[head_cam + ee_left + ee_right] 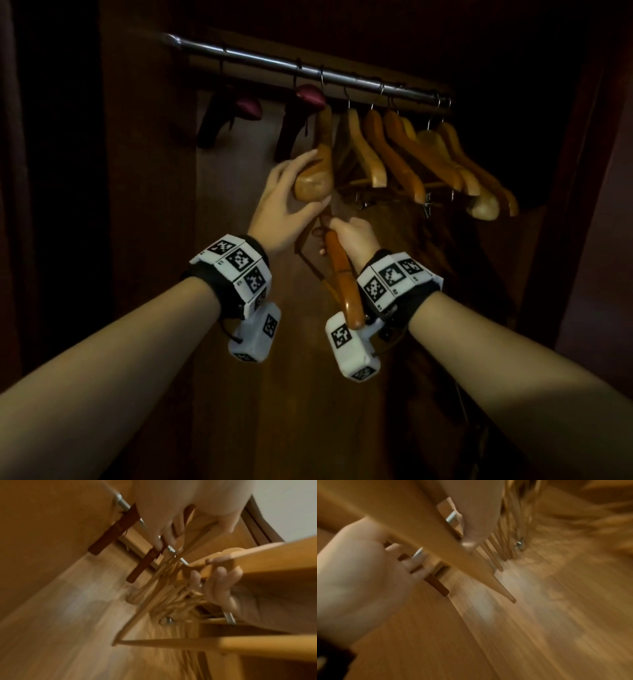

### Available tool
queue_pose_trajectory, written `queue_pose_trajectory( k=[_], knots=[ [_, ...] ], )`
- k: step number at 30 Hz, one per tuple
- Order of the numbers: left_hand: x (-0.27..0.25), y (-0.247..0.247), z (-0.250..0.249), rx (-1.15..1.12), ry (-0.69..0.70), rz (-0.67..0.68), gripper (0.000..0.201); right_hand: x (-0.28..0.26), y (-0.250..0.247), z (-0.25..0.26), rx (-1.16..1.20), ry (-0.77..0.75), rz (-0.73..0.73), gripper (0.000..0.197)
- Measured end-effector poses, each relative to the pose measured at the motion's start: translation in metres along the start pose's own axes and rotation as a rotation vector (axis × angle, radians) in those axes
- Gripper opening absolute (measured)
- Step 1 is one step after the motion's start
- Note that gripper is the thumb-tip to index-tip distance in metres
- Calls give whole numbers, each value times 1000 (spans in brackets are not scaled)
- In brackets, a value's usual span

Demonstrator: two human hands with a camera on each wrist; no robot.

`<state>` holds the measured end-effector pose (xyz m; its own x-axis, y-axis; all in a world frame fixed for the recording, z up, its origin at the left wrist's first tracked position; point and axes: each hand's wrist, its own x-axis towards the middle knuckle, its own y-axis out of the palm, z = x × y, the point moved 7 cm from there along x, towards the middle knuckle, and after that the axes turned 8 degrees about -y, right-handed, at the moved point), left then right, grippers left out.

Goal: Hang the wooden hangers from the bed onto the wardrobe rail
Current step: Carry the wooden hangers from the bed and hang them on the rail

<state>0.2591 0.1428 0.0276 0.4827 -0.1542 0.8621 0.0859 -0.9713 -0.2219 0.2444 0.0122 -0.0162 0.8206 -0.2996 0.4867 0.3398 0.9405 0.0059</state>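
One wooden hanger [342, 277] is being gripped in the right hand [349, 236] below the rail [308, 70] while the left hand [284, 202] is pinching a hung hanger's end [313, 178] — steadying it (advisable) — keeping a gap for hooking.

Head high; wrist views close, upward.

both arms reach forward; left hand [286, 202] cupped, right hand [351, 236] fisted.
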Motion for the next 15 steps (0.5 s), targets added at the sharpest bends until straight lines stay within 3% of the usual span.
queue_pose_trajectory(
  k=[4, 7, 15],
  knots=[
    [6, -8, -6, 132, 116, -10, 51, 8, 6, 18, -3, -45, -38, 8],
    [5, -20, -9, 156, 179, -89, 47, 14, 9, 27, -39, -61, -51, 8],
    [2, -32, -3, 63, 182, -104, 46, 4, -3, 0, 23, 125, -52, 13]
  ],
)
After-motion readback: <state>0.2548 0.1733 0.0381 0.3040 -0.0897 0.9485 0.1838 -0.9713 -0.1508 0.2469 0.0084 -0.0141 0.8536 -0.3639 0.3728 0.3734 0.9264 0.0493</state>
